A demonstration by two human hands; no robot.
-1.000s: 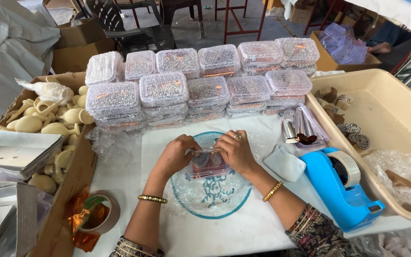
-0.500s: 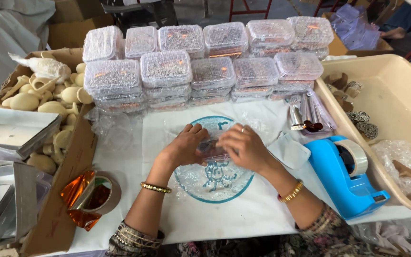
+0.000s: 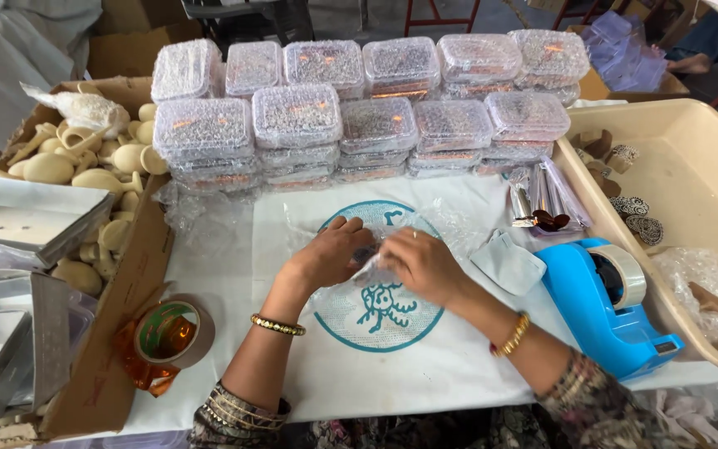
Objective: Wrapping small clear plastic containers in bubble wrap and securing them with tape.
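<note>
My left hand (image 3: 330, 254) and my right hand (image 3: 417, 264) press together on a small clear plastic box (image 3: 367, 256) that is mostly hidden under my fingers. A sheet of bubble wrap (image 3: 359, 287) is folded around the box and spreads under my hands. All this lies on a white cloth (image 3: 425, 366) with a teal round print (image 3: 380, 320). Both hands grip the wrapped box from opposite sides.
Stacks of bubble-wrapped clear boxes (image 3: 367, 116) stand in rows behind my hands. A blue tape dispenser (image 3: 608, 303) sits at the right, a beige tub (image 3: 691, 199) beyond it. A cardboard box of cream clay pieces (image 3: 85, 175) and a tape roll (image 3: 168, 333) lie left.
My hands have closed in over the box, covering its reddish contents, and the bubble wrap has been pulled up around it. The camera view has shifted slightly.
</note>
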